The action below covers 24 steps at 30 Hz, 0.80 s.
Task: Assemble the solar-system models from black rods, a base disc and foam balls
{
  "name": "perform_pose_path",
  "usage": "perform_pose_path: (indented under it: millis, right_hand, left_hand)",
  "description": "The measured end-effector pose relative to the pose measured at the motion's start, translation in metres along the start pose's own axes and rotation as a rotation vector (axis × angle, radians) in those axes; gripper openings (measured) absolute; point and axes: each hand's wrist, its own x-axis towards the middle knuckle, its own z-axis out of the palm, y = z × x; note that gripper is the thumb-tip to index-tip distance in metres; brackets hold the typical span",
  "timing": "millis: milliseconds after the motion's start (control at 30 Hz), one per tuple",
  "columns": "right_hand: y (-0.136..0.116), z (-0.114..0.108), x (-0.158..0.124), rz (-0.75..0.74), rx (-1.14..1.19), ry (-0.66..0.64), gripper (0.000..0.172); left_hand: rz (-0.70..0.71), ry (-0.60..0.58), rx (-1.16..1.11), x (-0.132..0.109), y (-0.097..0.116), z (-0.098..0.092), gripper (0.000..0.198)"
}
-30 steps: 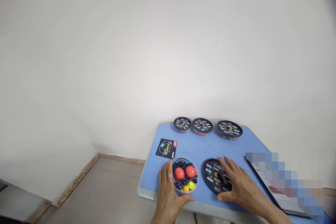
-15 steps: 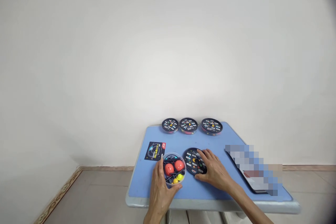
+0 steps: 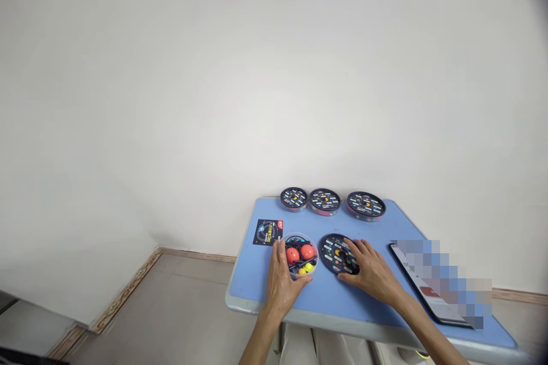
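Lower centre of the frame, the clear tub (image 3: 300, 255) of coloured balls sits open on the blue desk (image 3: 325, 299), our left hand (image 3: 282, 285) curled around its side. Its black lid (image 3: 336, 252) lies just to the right under our flat, spread right hand (image 3: 372, 275), which grips nothing. Three lidded tubs (image 3: 325, 201) stand untouched along the far edge.

Perhaps a bare room: white wall (image 3: 257, 68), blue table (image 3: 325, 296).

Two bare forearms, bare left hand (image 3: 282, 284), bare right hand (image 3: 373, 275), long slim fingers (image 3: 358, 251)
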Motion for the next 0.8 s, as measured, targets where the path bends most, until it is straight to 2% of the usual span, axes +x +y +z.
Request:
perform_pose_path:
  millis: [300,367,433,533,600,700,800]
  right_hand:
    - [0.006,0.002,-0.006,-0.019,-0.044,0.066,0.075]
    - [0.002,-0.002,-0.008,-0.017,-0.054,0.114,0.069]
    - [-0.006,-0.011,-0.011,-0.028,-0.029,0.138,0.06]
    - [-0.022,-0.026,-0.015,-0.097,0.077,0.152,0.046]
    - [-0.031,-0.033,-0.014,-0.106,0.096,0.171,0.04]
    - [-0.039,-0.037,-0.009,-0.138,0.121,0.171,0.035]
    - [-0.043,-0.036,-0.002,-0.209,0.148,0.143,0.031]
  left_hand:
    - [0.027,0.044,-0.059,-0.002,-0.003,0.002,0.102]
    - [0.057,0.106,-0.079,-0.002,-0.008,-0.001,0.09]
    - [0.09,0.221,-0.061,0.002,-0.018,-0.009,0.067]
    - [0.167,0.335,0.13,0.021,-0.036,-0.027,0.043]
    - [0.19,0.259,0.339,0.039,-0.045,-0.038,0.037]
    - [0.218,0.168,0.399,0.059,-0.049,-0.049,0.034]
    - [0.197,0.136,0.44,0.066,-0.042,-0.049,0.033]
